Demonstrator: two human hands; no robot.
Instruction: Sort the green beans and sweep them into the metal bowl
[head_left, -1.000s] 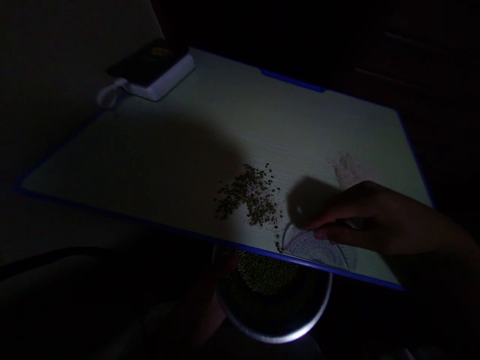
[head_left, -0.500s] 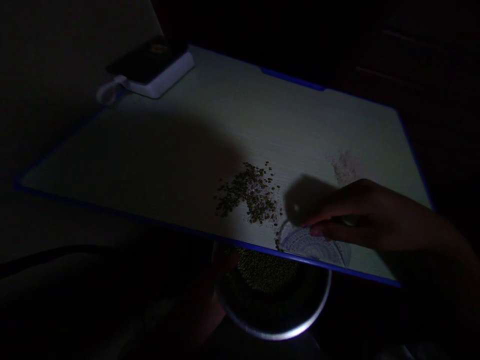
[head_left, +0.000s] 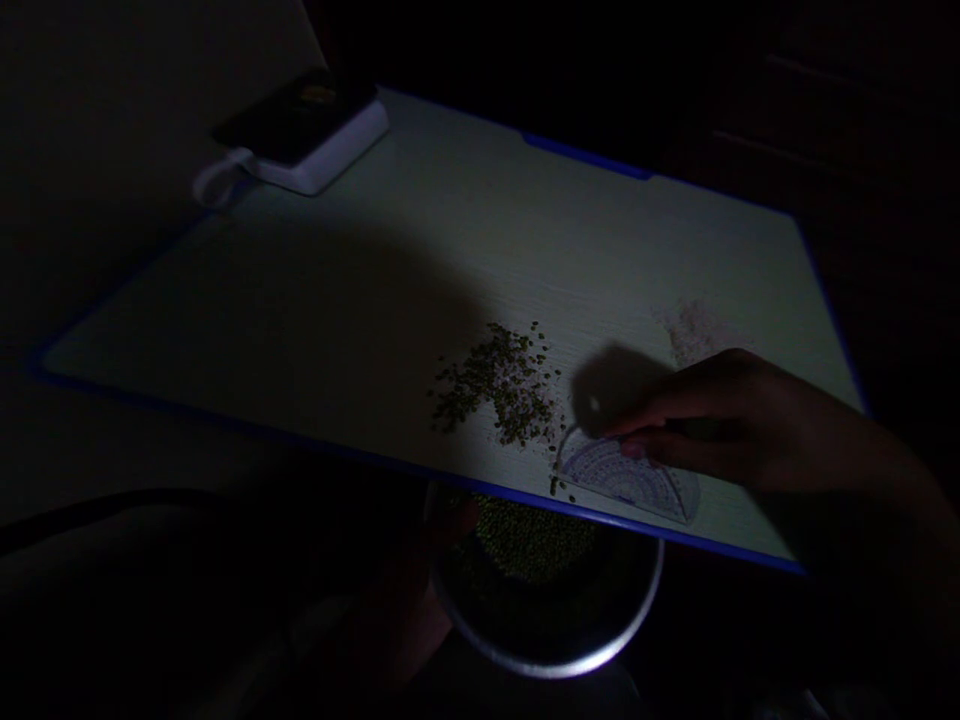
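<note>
My right hand (head_left: 697, 420) pinches a clear protractor (head_left: 626, 478) by its curved edge, low over the front of the white board (head_left: 360, 300). Left of the protractor lies a loose patch of small green beans (head_left: 502, 385), mixed with pale grains; a few beans sit right by its corner. Below the board's blue front edge, my left hand (head_left: 431, 590) grips the rim of a round metal bowl (head_left: 600, 655). Green beans (head_left: 532, 540) fill its bottom. The board's edge covers the far part of the bowl, and deep shadow hides most of my left hand.
A small pile of pale grains (head_left: 694, 330) lies on the board behind my right hand. At the far left corner sits a white block-shaped device with a dark top and a strap loop (head_left: 300, 140). A dark cord (head_left: 112, 505) runs at the lower left.
The protractor has moved slightly back from the board's front edge, along with my right hand. A few beans near its corner have shifted. My left hand and the bowl have stayed put.
</note>
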